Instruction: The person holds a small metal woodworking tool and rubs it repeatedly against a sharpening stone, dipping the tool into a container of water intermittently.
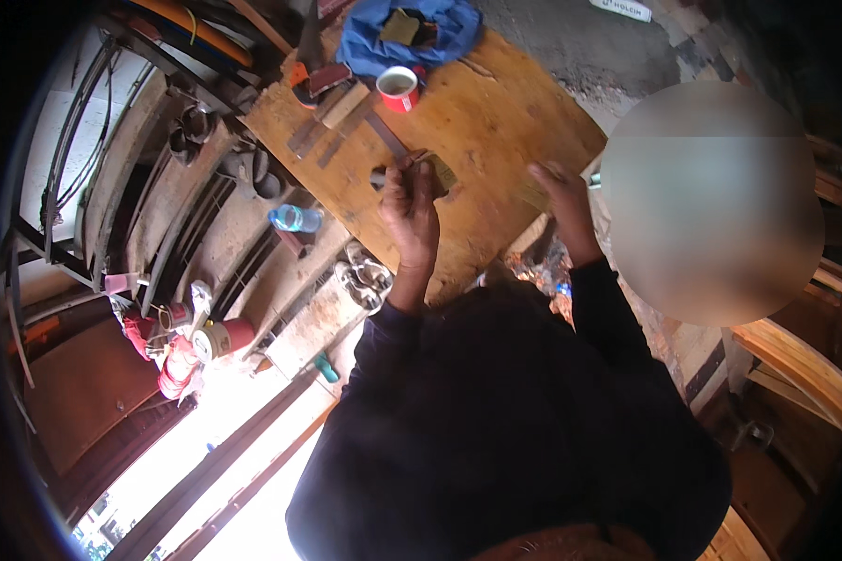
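Observation:
My left hand (409, 210) is closed over the middle of a wooden board (524, 103), its fingers on a small dark piece too hidden to name. A flat grey strip (384, 131) runs up from those fingers; I cannot tell if it is held. A small square greenish-brown piece (442, 182) lies just right of them, partly covered. My right hand (561, 196) is at the board's right edge, fingers loosely bent and apart, holding nothing that I can see. A red cup (398, 89) stands beyond my left hand, beside wood blocks (344, 105).
A blue cloth bundle (365, 37) and an orange-handled saw (301, 84) lie at the board's far side. Concrete steps at left hold shoes (360, 276), a water bottle (295, 218) and a bucket (220, 338). Curved timber (795, 374) is at right, below a large blurred patch.

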Action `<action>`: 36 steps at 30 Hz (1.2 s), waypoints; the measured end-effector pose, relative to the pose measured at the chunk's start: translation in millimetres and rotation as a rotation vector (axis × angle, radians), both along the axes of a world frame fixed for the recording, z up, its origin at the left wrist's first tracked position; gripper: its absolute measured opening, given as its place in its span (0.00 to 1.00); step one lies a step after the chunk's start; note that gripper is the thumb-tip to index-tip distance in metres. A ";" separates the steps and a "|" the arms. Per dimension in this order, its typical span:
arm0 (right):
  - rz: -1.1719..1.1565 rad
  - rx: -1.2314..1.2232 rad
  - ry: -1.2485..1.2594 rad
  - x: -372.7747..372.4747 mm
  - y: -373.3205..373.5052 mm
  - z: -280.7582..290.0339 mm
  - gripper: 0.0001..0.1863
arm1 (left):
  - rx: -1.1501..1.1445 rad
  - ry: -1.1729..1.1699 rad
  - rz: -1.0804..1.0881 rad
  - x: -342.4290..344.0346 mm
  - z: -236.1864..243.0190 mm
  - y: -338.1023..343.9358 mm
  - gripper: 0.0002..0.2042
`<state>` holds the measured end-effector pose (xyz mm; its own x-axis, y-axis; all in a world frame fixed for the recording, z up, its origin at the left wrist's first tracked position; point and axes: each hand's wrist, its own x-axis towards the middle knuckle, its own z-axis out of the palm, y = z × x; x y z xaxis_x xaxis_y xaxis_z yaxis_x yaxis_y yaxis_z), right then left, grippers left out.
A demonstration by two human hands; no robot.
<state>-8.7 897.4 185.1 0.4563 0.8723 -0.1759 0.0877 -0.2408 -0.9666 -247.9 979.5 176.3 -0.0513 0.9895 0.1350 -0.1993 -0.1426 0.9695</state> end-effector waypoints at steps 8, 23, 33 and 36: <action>-0.265 -0.189 0.105 42.1 -50.1 -25.3 0.20 | 0.344 0.608 0.129 28.9 34.7 157.4 0.12; -0.283 -0.252 0.002 99.3 -51.1 -57.7 0.16 | 0.252 1.630 -0.419 122.1 -109.7 414.7 0.27; 0.034 0.009 0.549 83.1 86.6 12.7 0.14 | -0.106 0.263 -0.419 89.9 10.1 134.6 0.24; 0.239 0.048 0.462 36.7 95.9 17.2 0.14 | -0.222 0.273 -0.298 74.8 31.2 19.3 0.25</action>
